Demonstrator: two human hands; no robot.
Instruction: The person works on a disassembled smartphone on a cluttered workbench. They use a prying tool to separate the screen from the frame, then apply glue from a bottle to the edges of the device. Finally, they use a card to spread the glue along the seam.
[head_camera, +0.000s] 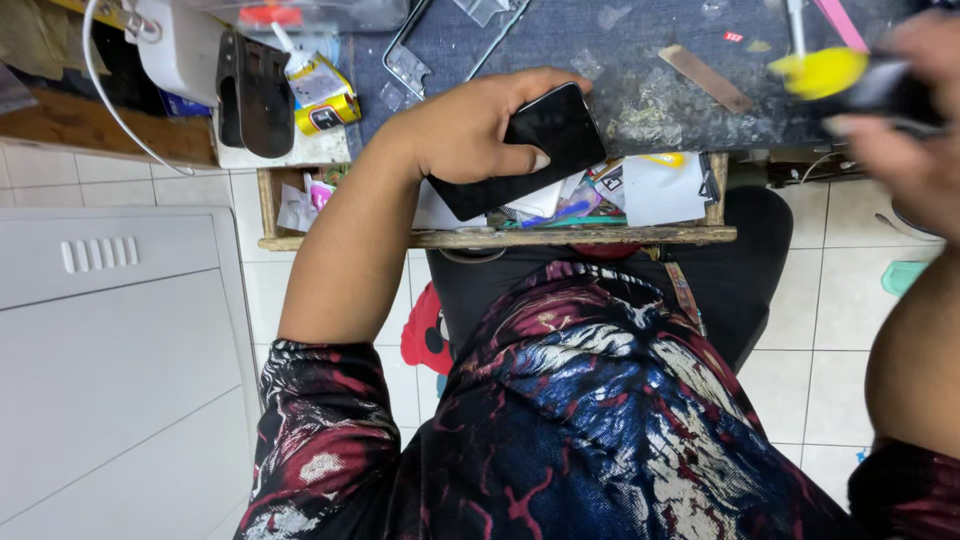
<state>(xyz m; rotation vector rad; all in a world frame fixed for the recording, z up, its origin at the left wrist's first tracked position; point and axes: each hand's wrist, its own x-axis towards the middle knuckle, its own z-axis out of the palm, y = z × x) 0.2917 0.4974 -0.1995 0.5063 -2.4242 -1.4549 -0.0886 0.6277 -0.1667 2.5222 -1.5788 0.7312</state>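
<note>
Phone (545, 145), a thin black slab, sits pinched by its edges in the left hand (470, 130) above the open drawer (500, 237). It looks light, stiff, smooth and breakable, so edges are the safest hold. The blurred right hand (905, 130) grasps a dark tool (885, 90).

At frame centre the phone (530, 150) is glossy black. The desk (620, 60) mat is dark blue-grey, smeared pale. Upper right, a bright yellow tool tip (820, 72) beside a pink strip (845, 25). The shirt (600, 420) swirls black, dark red, blue and white. The floor tiles (830, 300) are off-white.
</note>
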